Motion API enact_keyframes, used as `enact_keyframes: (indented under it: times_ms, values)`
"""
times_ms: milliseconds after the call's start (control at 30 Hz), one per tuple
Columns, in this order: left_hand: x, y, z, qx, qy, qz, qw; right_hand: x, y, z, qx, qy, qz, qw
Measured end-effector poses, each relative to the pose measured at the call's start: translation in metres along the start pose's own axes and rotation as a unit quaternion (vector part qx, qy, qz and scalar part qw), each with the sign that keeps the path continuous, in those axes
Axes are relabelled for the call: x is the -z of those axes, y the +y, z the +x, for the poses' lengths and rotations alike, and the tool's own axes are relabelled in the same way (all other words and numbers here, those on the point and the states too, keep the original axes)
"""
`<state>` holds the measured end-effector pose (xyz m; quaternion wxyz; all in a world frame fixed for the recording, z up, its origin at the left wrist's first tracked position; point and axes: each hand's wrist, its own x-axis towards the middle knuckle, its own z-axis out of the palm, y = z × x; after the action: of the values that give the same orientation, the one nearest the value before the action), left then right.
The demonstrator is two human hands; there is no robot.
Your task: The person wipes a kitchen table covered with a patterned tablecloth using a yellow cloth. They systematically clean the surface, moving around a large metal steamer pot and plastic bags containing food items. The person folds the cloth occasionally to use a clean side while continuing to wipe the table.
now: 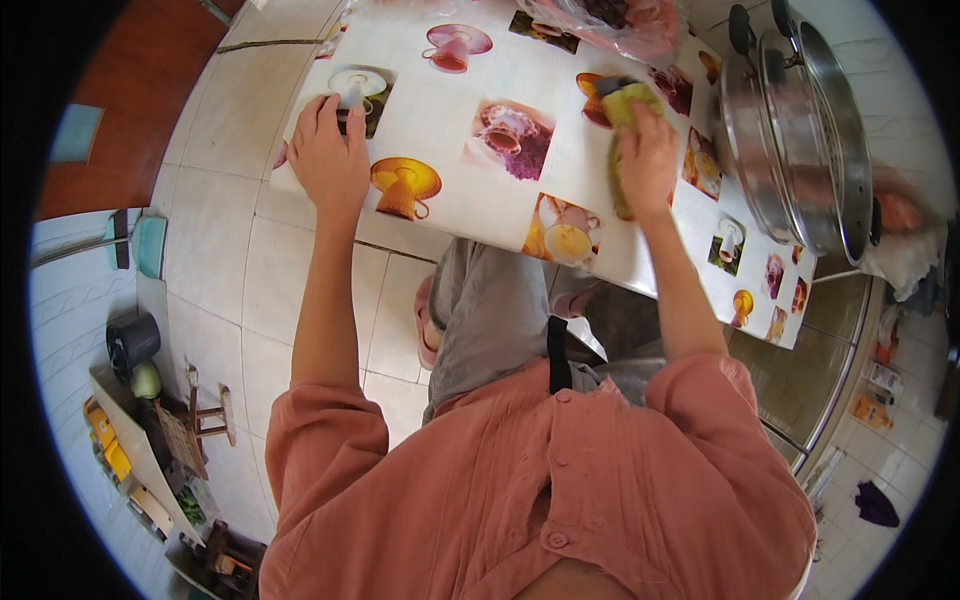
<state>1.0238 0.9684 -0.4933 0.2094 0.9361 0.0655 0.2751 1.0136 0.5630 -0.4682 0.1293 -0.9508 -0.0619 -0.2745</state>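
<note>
Hands were spread across a table covered with a white oilcloth [450, 190] printed with teacup pictures. The right hand [648, 160] was curled around a yellow-green scouring sponge [625, 105], fingers closed over its top and pressing it flat onto the cloth near the far right part of the table. The left hand [328, 155] lay open, palm down, fingers slightly spread and holding nothing, resting on the cloth close to the near left corner, well apart from the sponge. Just to the right of the sponge stood a large steel steamer pot [800, 140] with black handles, sitting at the table's right end. A clear plastic bag [620, 20] with something pinkish inside lay at the far edge, beyond the sponge. The person wore a salmon-coloured shirt [540, 480] and grey trousers. Below the table ran a pale tiled floor [225, 300], and a small wooden stool [205, 420] stood off to the left.
</note>
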Motion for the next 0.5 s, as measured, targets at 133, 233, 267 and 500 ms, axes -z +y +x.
enact_keyframes:
  times_ms: [133,233,267,500]
  values:
    - [-0.002,-0.002,0.0,-0.002,0.001,0.001,1.0,0.019,-0.076,-0.029,0.02,-0.045,0.124,0.991]
    - [0.0,-0.003,0.001,-0.011,-0.005,0.006,1.0,0.031,-0.086,-0.027,-0.139,-0.128,0.273,0.943]
    - [-0.001,-0.002,0.001,-0.029,-0.003,0.016,0.999,0.036,-0.087,-0.025,-0.212,-0.159,0.329,0.907]
    - [0.015,0.068,-0.017,-0.125,-0.081,-0.24,0.959,0.085,-0.084,-0.002,-0.379,-0.101,0.727,0.563]
